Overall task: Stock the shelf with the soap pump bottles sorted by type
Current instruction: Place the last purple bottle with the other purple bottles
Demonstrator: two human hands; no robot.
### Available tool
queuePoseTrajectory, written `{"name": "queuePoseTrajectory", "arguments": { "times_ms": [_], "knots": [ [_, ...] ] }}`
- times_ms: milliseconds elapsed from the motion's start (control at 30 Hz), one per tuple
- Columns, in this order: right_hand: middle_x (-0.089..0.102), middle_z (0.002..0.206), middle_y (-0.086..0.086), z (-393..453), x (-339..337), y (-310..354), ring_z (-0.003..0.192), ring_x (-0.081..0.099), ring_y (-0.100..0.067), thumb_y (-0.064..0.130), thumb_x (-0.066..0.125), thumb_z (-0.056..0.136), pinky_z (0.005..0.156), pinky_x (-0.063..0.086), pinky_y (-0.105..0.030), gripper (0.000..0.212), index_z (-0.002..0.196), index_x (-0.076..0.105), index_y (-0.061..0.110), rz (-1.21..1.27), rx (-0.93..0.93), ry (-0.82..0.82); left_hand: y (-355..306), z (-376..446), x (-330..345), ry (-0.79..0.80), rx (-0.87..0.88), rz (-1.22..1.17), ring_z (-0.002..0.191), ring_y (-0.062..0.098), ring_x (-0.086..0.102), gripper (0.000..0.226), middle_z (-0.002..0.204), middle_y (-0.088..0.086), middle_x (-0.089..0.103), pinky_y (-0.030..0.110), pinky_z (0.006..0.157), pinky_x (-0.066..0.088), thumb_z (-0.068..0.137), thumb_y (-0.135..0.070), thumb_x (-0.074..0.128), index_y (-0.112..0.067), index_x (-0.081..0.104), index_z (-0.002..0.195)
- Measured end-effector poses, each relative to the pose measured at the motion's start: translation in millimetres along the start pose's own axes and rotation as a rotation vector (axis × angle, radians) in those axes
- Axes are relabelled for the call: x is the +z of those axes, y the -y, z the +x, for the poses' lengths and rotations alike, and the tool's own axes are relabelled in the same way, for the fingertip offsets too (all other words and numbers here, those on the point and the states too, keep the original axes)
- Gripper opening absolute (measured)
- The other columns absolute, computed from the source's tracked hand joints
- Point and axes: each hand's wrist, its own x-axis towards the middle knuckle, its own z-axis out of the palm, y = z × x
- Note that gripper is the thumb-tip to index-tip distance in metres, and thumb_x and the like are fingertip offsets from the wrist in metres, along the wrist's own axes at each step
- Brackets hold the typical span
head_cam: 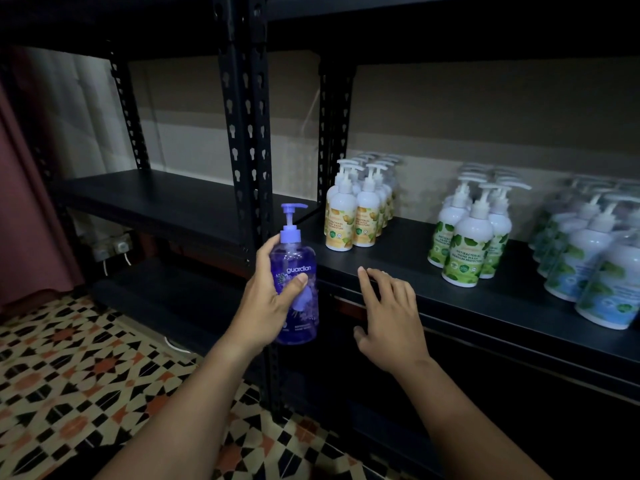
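My left hand [270,299] grips a clear purple pump bottle [300,271] upright, in front of the rack's black post and just left of the shelf's front edge. My right hand [388,313] hovers with spread, relaxed fingers at the front edge of the black shelf [408,271], holding nothing. On the shelf stand three groups of white pump bottles: yellow-labelled ones [356,209] at the left, green-labelled ones [467,237] in the middle, blue-green-labelled ones [595,258] at the right.
A black perforated upright post [247,133] divides two shelf bays. The left bay's shelf board [156,199] is bare. Patterned floor tiles [86,375] lie below left. A lower shelf [485,375] runs dark under my right hand.
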Motion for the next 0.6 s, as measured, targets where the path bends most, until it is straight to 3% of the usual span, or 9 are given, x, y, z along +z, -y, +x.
{"name": "queuePoseTrajectory", "arguments": {
  "times_ms": [67, 133, 200, 267, 333, 467, 533, 600],
  "knots": [
    [0.038, 0.154, -0.008, -0.2, 0.3, -0.2, 0.139, 0.023, -0.025, 0.039, 0.079, 0.071, 0.123, 0.025, -0.047, 0.105, 0.16, 0.029, 0.012, 0.001, -0.002, 0.0, -1.2, -0.9, 1.1, 0.009, -0.024, -0.027, 0.116, 0.007, 0.065, 0.065, 0.134, -0.012, 0.061, 0.048, 0.109, 0.051, 0.096, -0.043, 0.064, -0.057, 0.026, 0.147],
    [0.038, 0.155, -0.008, -0.6, 0.8, 0.1, 0.14, 0.025, -0.026, 0.039, 0.079, 0.071, 0.123, 0.024, -0.047, 0.106, 0.16, 0.029, 0.012, 0.002, 0.002, 0.004, -2.1, -2.4, 2.7, -0.03, -0.047, -0.068, 0.114, 0.008, 0.067, 0.067, 0.133, -0.011, 0.062, 0.05, 0.108, 0.051, 0.088, -0.045, 0.064, -0.059, 0.031, 0.144],
    [0.038, 0.155, -0.008, -0.7, 1.4, 0.3, 0.141, 0.026, -0.026, 0.039, 0.079, 0.071, 0.124, 0.024, -0.047, 0.106, 0.16, 0.028, 0.012, 0.008, 0.002, 0.005, -2.0, -3.6, 4.5, -0.05, -0.039, -0.09, 0.11, 0.007, 0.068, 0.071, 0.128, -0.013, 0.064, 0.048, 0.104, 0.054, 0.084, -0.042, 0.076, -0.054, 0.038, 0.143],
    [0.036, 0.157, -0.008, -0.5, 1.1, 0.3, 0.142, 0.022, -0.026, 0.039, 0.078, 0.072, 0.124, 0.022, -0.047, 0.106, 0.161, 0.025, 0.013, 0.009, -0.004, 0.009, -0.8, -3.5, 5.7, -0.056, -0.032, -0.077, 0.11, 0.006, 0.069, 0.089, 0.127, -0.016, 0.064, 0.041, 0.1, 0.056, 0.069, -0.045, 0.095, -0.053, 0.041, 0.139],
    [0.034, 0.159, -0.008, -0.6, 0.7, 0.0, 0.143, 0.021, -0.026, 0.038, 0.077, 0.074, 0.125, 0.021, -0.047, 0.105, 0.161, 0.024, 0.013, 0.013, -0.008, 0.017, 1.0, -3.1, 7.0, -0.069, -0.045, -0.035, 0.107, 0.002, 0.069, 0.095, 0.121, -0.022, 0.065, 0.035, 0.097, 0.057, 0.054, -0.043, 0.102, -0.054, 0.046, 0.13],
    [0.036, 0.157, -0.008, -1.1, 1.6, -0.1, 0.143, 0.025, -0.026, 0.038, 0.077, 0.072, 0.124, 0.021, -0.047, 0.105, 0.161, 0.027, 0.013, 0.012, -0.003, 0.011, 2.5, -0.5, 6.7, -0.103, -0.059, 0.005, 0.107, 0.009, 0.066, 0.083, 0.123, -0.013, 0.06, 0.046, 0.102, 0.056, 0.056, -0.03, 0.102, -0.06, 0.053, 0.116],
    [0.036, 0.157, -0.008, -1.0, 2.4, -0.3, 0.144, 0.026, -0.027, 0.037, 0.077, 0.072, 0.124, 0.02, -0.046, 0.105, 0.16, 0.027, 0.013, 0.01, -0.004, 0.014, 3.0, 0.2, 5.9, -0.098, -0.069, 0.029, 0.11, 0.011, 0.063, 0.084, 0.126, -0.008, 0.053, 0.047, 0.103, 0.054, 0.055, -0.032, 0.101, -0.064, 0.051, 0.116],
    [0.036, 0.157, -0.008, -1.0, 2.2, -0.2, 0.144, 0.026, -0.027, 0.037, 0.077, 0.072, 0.124, 0.02, -0.047, 0.105, 0.161, 0.026, 0.013, 0.011, -0.004, 0.018, 5.5, 1.3, 4.1, -0.116, -0.058, 0.038, 0.113, 0.013, 0.065, 0.088, 0.129, -0.007, 0.058, 0.046, 0.103, 0.055, 0.052, -0.04, 0.099, -0.062, 0.052, 0.124]
  ]
}}
